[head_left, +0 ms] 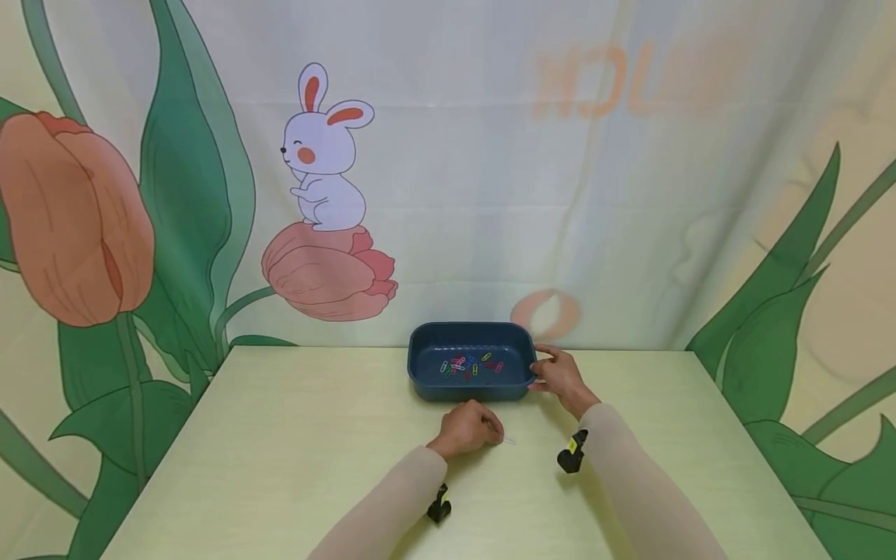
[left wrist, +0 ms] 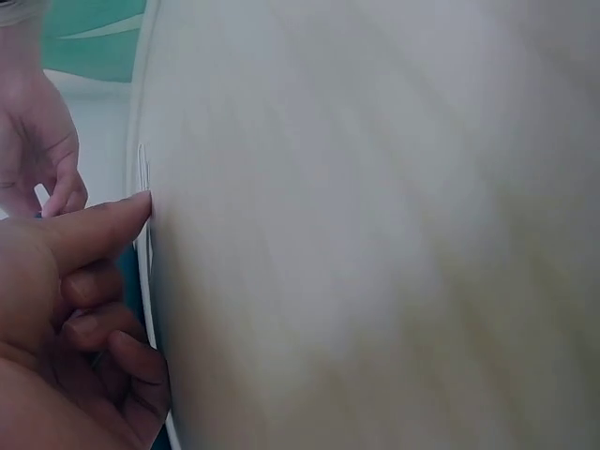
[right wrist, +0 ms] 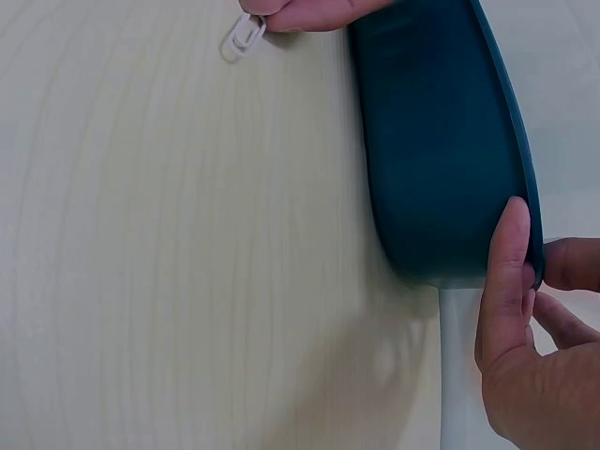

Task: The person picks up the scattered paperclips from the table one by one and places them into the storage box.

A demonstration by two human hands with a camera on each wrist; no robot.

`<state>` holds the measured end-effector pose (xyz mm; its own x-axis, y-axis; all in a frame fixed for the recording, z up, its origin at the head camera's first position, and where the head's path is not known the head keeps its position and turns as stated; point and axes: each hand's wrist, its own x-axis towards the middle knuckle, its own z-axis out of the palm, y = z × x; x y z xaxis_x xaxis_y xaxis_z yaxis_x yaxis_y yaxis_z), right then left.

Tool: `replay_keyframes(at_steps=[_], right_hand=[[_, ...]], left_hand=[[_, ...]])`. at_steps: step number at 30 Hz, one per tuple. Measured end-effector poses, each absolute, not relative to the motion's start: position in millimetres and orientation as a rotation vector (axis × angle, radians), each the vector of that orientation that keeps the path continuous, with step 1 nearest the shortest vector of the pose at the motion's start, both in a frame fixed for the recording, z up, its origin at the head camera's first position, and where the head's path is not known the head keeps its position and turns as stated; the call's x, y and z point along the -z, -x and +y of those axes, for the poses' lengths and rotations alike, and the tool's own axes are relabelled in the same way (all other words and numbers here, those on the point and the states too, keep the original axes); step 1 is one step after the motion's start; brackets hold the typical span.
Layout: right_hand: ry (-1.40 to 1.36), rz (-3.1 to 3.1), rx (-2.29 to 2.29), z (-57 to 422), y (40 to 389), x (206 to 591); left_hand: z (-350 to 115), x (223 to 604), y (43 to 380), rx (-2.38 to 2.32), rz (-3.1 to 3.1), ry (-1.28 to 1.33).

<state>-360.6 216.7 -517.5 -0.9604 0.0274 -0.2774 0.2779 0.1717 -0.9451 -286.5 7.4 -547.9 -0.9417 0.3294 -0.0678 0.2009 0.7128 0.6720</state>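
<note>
A dark blue rectangular tray [head_left: 437, 391] stands at the table's far edge, with several coloured paper clips [head_left: 474, 369] lying loose on its bottom. My right hand [head_left: 562, 376] grips the tray's right end, its thumb and fingers on either side of the rim [right wrist: 536, 216]. In front of the tray, my left hand [head_left: 470, 429] is low over the table. Its fingertips pinch one end of a white paper clip [right wrist: 246, 36], whose other end sticks out to the right. The left hand's lower fingers [left wrist: 141, 361] are curled.
The pale wood-grain table [head_left: 280, 467] reaches back to a printed curtain [head_left: 455, 194] with a rabbit and tulips, directly behind the tray. Small black devices [head_left: 573, 453] are worn at both wrists.
</note>
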Motion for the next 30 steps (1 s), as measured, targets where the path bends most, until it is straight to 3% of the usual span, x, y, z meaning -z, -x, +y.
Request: replay_keyframes(at_steps=[16, 30], right_hand=[[-0.289, 2.224, 1.903, 217.4, 358.1, 520.6], [-0.261, 2.218, 1.906, 216.9, 359.3, 517.7]], left_hand=[[-4.7, 544.2, 280.6, -1.304, 2.546, -0.561], [-24.1, 506.9, 275.6, -1.321, 2.662, -0.627]])
